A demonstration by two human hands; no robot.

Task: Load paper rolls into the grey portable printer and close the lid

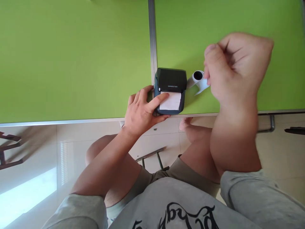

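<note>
Green table [71,63] over tiled floor [35,143], with perhaps a chair frame [9,149].

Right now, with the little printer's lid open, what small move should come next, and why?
Probably let the right hand release the paper roll and swing the lid shut: the printer stands open, white paper already fills its bay, and the left hand steadies it.

Single head-worn view, looking steeply down and forward from close range; green table [71,63] fills upper frame, its near edge crossing mid-frame.
</note>
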